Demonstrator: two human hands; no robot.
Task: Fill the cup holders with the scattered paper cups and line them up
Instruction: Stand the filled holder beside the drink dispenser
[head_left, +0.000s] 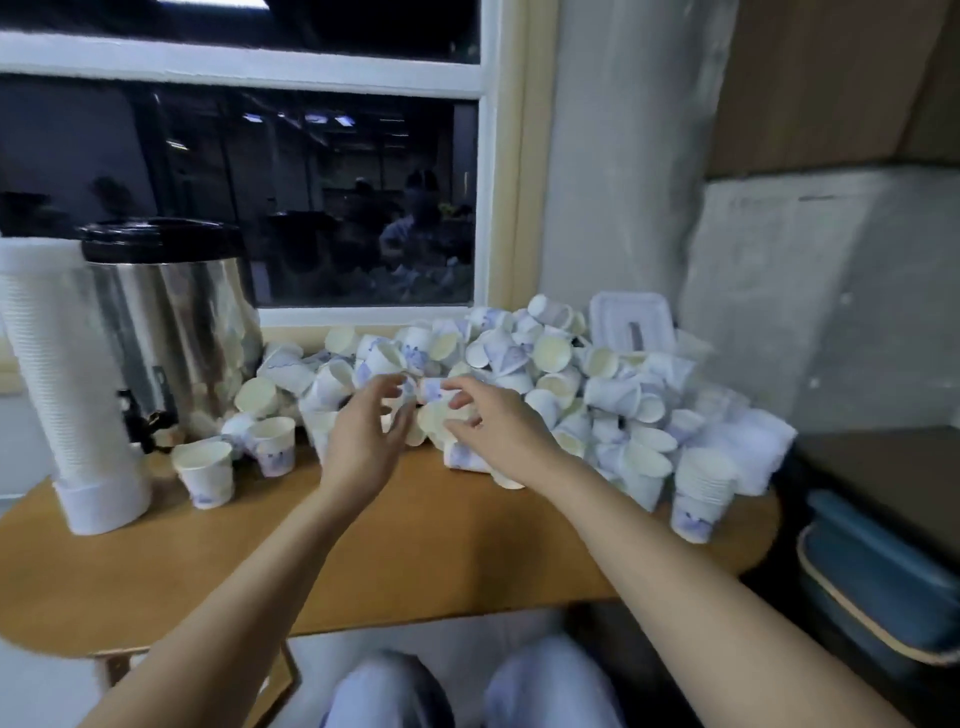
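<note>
In the middle of the frame, the left hand (363, 436) is reaching in with fingers spread wide, holding nothing. The right hand (493, 431) is pinching a cup (434, 421) at the front of the pile of paper cups (571, 374). Tugging it free is likely risking a slide, with loose cups rolling off the table (415, 545).

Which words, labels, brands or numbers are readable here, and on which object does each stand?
No text is readable.
The paper cups: blue print, too blurred to read.
The white box: a dark mark, not legible.
The metal urn: no label visible.
</note>
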